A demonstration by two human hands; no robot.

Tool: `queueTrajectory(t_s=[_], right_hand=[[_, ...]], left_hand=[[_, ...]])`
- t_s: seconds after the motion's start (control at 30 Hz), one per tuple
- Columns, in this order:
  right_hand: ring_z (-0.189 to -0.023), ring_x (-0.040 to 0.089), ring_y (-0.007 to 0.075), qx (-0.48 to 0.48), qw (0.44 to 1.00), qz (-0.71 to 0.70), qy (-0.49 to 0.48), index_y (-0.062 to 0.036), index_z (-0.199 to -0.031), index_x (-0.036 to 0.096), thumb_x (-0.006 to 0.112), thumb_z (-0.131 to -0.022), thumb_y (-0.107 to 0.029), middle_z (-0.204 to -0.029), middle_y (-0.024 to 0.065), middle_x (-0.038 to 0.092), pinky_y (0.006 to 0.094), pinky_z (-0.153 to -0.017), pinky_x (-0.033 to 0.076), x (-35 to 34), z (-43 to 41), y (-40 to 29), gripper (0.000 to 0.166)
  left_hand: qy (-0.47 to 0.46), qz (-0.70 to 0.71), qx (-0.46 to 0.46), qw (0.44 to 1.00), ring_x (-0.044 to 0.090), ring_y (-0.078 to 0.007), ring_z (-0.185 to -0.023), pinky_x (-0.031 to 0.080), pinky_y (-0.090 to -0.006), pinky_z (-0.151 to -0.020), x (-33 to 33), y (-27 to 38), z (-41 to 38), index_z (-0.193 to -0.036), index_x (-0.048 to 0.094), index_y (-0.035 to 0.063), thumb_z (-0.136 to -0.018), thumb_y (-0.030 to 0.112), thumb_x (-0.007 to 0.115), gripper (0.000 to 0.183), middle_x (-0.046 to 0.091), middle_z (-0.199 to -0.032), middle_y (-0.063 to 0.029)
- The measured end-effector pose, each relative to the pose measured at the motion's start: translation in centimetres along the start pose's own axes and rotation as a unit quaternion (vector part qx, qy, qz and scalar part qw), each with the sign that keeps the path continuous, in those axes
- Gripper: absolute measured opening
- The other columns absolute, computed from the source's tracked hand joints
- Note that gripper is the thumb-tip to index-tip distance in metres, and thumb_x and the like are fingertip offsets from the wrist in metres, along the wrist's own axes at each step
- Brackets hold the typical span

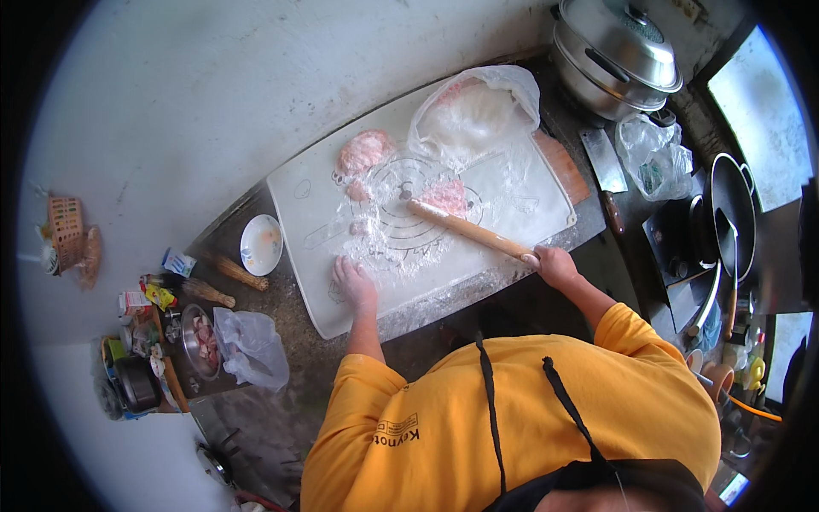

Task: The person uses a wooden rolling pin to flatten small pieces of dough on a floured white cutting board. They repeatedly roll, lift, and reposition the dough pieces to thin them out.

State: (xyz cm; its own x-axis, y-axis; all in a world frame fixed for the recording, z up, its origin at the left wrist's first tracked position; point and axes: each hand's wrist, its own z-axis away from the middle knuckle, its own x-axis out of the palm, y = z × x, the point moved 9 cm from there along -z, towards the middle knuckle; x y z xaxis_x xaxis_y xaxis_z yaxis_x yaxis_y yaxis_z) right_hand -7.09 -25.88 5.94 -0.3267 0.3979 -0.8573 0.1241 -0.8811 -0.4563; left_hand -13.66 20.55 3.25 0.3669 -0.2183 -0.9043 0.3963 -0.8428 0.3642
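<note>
My right hand (pixel 555 265) grips the near end of a wooden rolling pin (pixel 477 233), whose far end lies by a floured pink piece of dough (pixel 446 197). My left hand (pixel 354 281) rests flat, fingers apart and holding nothing, on a white mat (pixel 291 224) dusted with flour. Up the mat sits a larger pink dough lump (pixel 365 152), with small dough pieces (pixel 359 189) between it and my left hand. A clear plastic bag (pixel 473 125) with white flour inside and something pink lies at the mat's far edge.
A cleaver (pixel 604 160), a plastic bag (pixel 654 160), a steamer pot (pixel 617 61) and a wok (pixel 732 217) are at right. At left are a patterned bowl (pixel 262 244), whisk-like brushes (pixel 238 272), a metal bowl of meat pieces (pixel 190 349) and another plastic bag (pixel 253 349). A wall borders the counter's far side.
</note>
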Motion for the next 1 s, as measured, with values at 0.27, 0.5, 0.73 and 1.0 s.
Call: queueTrajectory(t_s=[0.27,0.5,0.73,1.0], right_hand=[[-0.07,0.06,0.0414,0.033,0.999,-0.012,0.004,-0.0025,-0.079,0.059,0.051,-0.091,-0.046,-0.071,0.0216,0.061,0.0492,-0.064,0.046,0.2,-0.3,1.7,0.046],[-0.074,0.06,0.0416,0.035,0.995,-0.068,0.058,-0.0023,-0.081,0.06,0.049,-0.092,-0.047,-0.073,0.0222,0.061,0.0494,-0.067,0.046,-1.4,0.1,1.1,0.048],[-0.075,0.059,0.0424,0.072,0.994,-0.062,0.062,-0.0018,-0.081,0.062,0.048,-0.092,-0.048,-0.075,0.0228,0.061,0.0493,-0.067,0.046,-1.1,0.1,4.0,0.05],[-0.074,0.059,0.0422,0.082,0.994,-0.045,0.059,-0.0025,-0.079,0.061,0.05,-0.091,-0.047,-0.073,0.0226,0.061,0.0493,-0.067,0.046,-1.6,0.2,3.3,0.048]], left_hand=[[-0.034,-0.078,-0.069,0.994,0.03,-0.0298,-0.134,0.027,-0.0475,-0.108,-1.1,-1.3,0.7,-0.134,0.041,0.0,-0.089,0.025,0.056,0.054,0.034,-0.144,-0.0126],[-0.047,-0.072,-0.068,0.994,0.028,-0.03,-0.136,0.025,-0.0471,-0.109,-1.3,-0.9,0.6,-0.136,0.039,-0.0005,-0.088,0.026,0.056,0.057,0.033,-0.146,-0.0133],[-0.031,-0.07,-0.057,0.995,0.027,-0.0312,-0.136,0.025,-0.045,-0.11,-1.7,-0.5,0.3,-0.136,0.037,-0.0021,-0.089,0.027,0.056,0.059,0.032,-0.146,-0.0169],[-0.003,-0.129,-0.171,0.977,0.027,-0.032,-0.136,0.022,-0.0428,-0.112,-1.8,-2.6,-0.5,-0.138,0.033,-0.0066,-0.091,0.031,0.053,0.063,0.03,-0.146,-0.019]])
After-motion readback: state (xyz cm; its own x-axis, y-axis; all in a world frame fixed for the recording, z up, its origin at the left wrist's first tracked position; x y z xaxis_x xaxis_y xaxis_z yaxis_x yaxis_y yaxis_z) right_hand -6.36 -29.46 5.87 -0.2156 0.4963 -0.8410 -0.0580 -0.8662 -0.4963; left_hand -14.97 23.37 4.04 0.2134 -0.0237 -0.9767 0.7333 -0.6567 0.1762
